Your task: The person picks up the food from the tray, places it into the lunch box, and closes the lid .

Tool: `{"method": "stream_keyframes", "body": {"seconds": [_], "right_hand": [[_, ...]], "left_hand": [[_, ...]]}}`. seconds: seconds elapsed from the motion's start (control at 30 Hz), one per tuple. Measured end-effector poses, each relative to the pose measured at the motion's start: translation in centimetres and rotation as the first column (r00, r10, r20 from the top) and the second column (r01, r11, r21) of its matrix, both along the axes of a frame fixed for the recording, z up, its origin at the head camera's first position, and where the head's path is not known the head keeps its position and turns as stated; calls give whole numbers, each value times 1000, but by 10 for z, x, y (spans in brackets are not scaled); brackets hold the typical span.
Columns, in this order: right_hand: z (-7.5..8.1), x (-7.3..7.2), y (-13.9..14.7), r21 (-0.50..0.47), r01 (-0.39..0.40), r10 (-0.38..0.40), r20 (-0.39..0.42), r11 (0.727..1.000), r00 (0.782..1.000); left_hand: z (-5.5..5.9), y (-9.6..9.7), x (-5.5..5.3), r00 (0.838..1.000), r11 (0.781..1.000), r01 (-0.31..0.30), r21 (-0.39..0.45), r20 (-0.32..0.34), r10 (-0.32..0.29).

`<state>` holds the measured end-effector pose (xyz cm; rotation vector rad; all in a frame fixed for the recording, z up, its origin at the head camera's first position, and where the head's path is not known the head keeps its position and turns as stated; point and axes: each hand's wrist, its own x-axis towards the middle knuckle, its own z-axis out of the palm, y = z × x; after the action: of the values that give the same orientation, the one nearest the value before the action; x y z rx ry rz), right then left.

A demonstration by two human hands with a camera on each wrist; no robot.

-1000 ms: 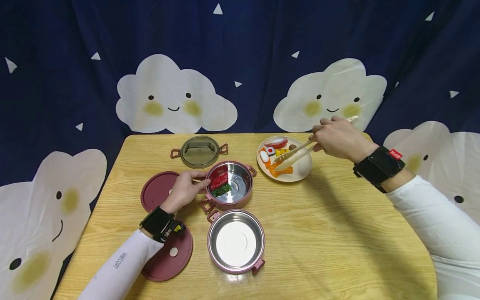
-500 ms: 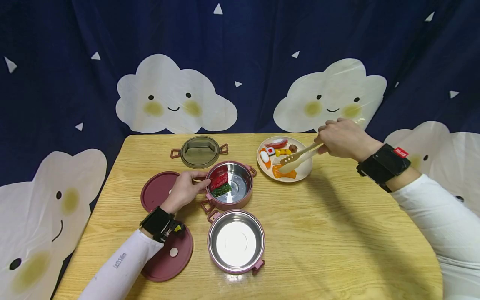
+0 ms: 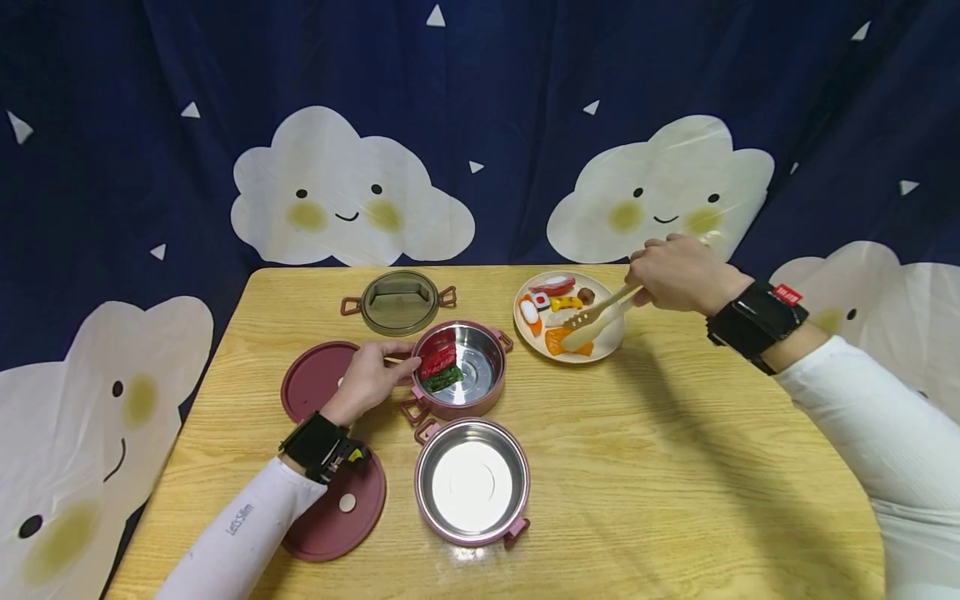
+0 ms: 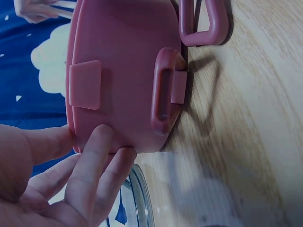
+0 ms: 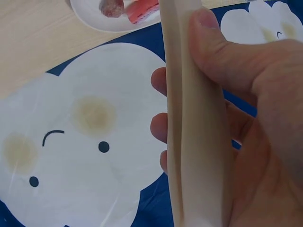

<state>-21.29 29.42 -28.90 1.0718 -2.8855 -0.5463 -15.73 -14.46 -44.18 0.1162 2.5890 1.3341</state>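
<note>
"What is taking up the most room?"
"The wooden desk (image 3: 637,500). On it, the near pot (image 3: 472,483) is standing in front of the far pot (image 3: 475,375), and the plate (image 3: 609,343) is sitting to their right, towards the back."
"And the left hand (image 3: 372,372)?"
"Its fingers are pinching the far pot's left side, the thumb at the rim, others pressing the outer wall."
"What is the right hand (image 3: 678,275) doing?"
"Its fingers are grasping the tongs (image 3: 588,317), which are slanting down over the plate."
"Where is the orange piece (image 3: 555,340) lying?"
"On the plate's near side, at the tongs' tips; I can't tell whether they're gripping it. A red piece (image 3: 437,360) and a green piece (image 3: 442,380) are lying inside the far pot."
</note>
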Motion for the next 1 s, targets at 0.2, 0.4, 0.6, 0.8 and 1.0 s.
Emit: {"method": "stream_keyframes", "body": {"seconds": [0.2, 0.4, 0.6, 0.8, 1.0], "right_hand": [[1, -1, -7, 25, -27, 28, -46, 999, 999], [-2, 2, -10, 44, -29, 32, -72, 999, 997], [-3, 6, -8, 58, -33, 39, -94, 998, 995], [-3, 7, -4, 49, -43, 48, -91, 998, 995], [-2, 8, 0, 14, -45, 46, -77, 999, 996]], "left_hand": [[0, 0, 0, 1000, 1000, -1, -5, -8, 1], [0, 0, 0, 1000, 1000, 5, -2, -13, -5], [0, 0, 0, 1000, 1000, 8, 5, -11, -8], [0, 1, 0, 1000, 1000, 4, 20, 6, -4], [0, 0, 0, 1000, 1000, 3, 18, 7, -3]]}}
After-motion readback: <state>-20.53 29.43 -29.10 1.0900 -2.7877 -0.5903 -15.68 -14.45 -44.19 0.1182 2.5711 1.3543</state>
